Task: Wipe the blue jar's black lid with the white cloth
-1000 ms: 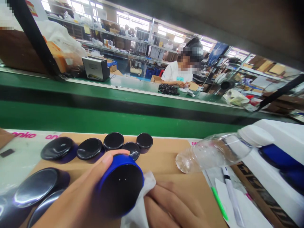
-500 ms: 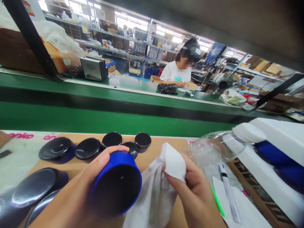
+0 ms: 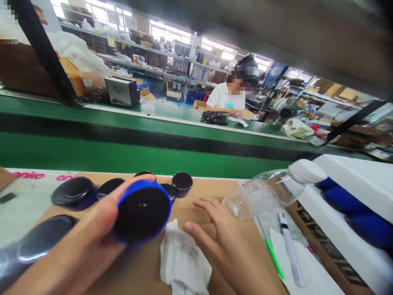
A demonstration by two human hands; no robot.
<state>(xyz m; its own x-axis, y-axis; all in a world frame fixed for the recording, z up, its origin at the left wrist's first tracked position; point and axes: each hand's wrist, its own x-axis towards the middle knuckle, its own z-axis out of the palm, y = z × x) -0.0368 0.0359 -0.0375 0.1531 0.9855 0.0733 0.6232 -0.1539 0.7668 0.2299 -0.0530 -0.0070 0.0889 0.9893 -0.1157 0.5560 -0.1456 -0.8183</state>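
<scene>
One blue-rimmed black disc (image 3: pixel 143 212) was gripped in the left hand (image 3: pixel 89 246) above the cardboard sheet (image 3: pixel 208 196). The right hand (image 3: pixel 221 241) lay open, holding nothing, beside one white cloth (image 3: pixel 181 260). Six more black discs (image 3: pixel 72 190) were counted behind, plus one clear bottle (image 3: pixel 264 192) and two pens (image 3: pixel 287 246).

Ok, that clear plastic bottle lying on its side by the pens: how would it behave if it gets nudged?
The bottle looks empty and thin-walled, so it is probably very light and would skid at a slight touch. Lying on its side on the cardboard, it would likely roll. The thin wall may dent under a firm squeeze. The right hand rests open just beside it.
</scene>
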